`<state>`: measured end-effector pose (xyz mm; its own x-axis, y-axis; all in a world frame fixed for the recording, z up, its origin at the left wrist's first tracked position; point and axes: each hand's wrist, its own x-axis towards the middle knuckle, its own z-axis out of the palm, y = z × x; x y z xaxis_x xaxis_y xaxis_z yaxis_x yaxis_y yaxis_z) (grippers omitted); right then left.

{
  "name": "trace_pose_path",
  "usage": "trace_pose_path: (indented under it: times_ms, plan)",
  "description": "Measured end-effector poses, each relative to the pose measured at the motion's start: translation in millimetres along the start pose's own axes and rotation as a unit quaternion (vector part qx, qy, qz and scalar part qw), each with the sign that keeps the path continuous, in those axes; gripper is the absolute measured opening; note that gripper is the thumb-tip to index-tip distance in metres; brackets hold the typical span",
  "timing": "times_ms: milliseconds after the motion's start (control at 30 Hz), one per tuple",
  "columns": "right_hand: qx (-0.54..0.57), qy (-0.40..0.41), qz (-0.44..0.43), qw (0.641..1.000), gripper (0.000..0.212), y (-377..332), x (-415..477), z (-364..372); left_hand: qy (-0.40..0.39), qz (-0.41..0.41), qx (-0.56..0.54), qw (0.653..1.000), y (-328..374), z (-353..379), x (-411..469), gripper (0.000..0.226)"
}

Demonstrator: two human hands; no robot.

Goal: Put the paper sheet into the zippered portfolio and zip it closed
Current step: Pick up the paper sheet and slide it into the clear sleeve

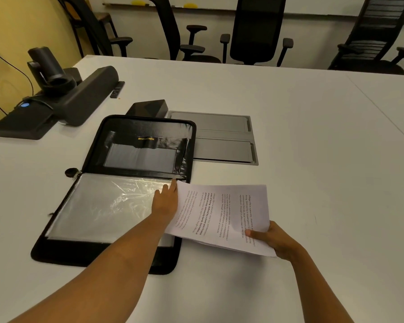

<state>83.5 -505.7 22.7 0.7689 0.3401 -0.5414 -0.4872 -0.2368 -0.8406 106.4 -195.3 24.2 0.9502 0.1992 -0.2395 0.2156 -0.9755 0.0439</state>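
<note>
The black zippered portfolio (135,127) lies open on the white table, its lid propped up at the back. A clear plastic sleeve (107,206) covers its near half. My left hand (166,201) rests on the sleeve's right edge, fingers pointing to the top right corner; whether they pinch the plastic I cannot tell. My right hand (273,238) grips the printed paper sheet (222,215) by its near right corner. The sheet hangs just right of the portfolio, its left edge over the sleeve's edge and touching my left hand. The zipper pull (71,172) sits at the left hinge.
A black conference camera and speaker bar (63,96) stand at the far left. A grey cable hatch (222,138) is set in the table behind the portfolio, beside a small black box (149,107). Several black office chairs (254,31) line the far edge.
</note>
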Motion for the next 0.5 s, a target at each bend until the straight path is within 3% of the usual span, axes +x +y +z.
trace_pose_path:
  times_ms: [100, 233, 500]
  plan:
    - [-0.004, 0.000, -0.004, 1.000, 0.038, -3, -1, -4, -0.004, 0.010, 0.048, 0.999, 1, -3, 0, 0.079]
    - [-0.004, 0.002, -0.005, 1.000, 0.037, -5, 0, -5, -0.021, 0.028, 0.094, 0.995, 6, -11, 3, 0.063]
    - [-0.002, 0.000, -0.001, 1.000, 0.036, -5, 7, -2, -0.020, 0.015, -0.001, 1.000, 11, -11, 8, 0.063]
